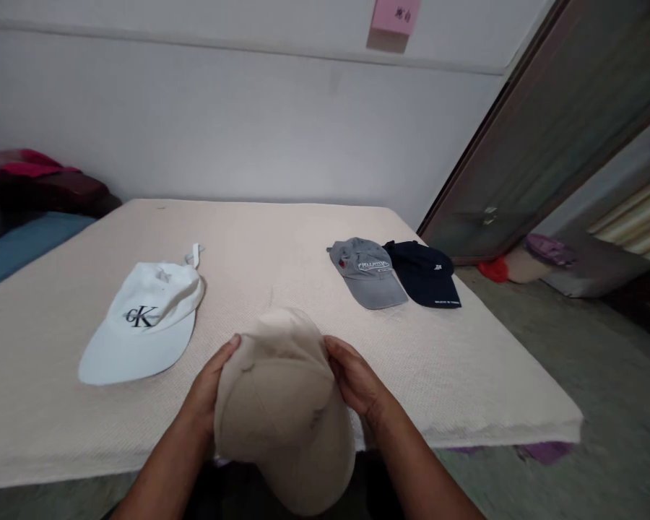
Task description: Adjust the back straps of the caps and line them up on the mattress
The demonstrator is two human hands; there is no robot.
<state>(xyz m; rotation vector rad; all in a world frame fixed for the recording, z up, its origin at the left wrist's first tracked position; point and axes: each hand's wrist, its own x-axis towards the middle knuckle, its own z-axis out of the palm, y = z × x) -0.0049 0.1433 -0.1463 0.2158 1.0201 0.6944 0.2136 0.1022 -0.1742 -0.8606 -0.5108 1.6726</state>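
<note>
Between my two hands is a beige baseball cap [282, 404], held over the near edge of the bed with its brim pointing down toward me. My left hand [209, 390] grips the cap's left side, thumb on top and fingers hidden beneath. On the other side my right hand [354, 375] pinches the crown's edge. A white cap [152, 318] with black "CK" lettering lies to the left, its strap sticking up behind. To the right, a grey cap [365, 271] with white lettering overlaps a navy cap [425, 274].
A cream cover spreads over the bed [271, 253], which meets a white wall [222, 123]. Dark and red bundled items [48, 180] sit at the far left. A pink paper [395, 16] hangs on the wall. Beyond the right edge is grey floor [520, 325].
</note>
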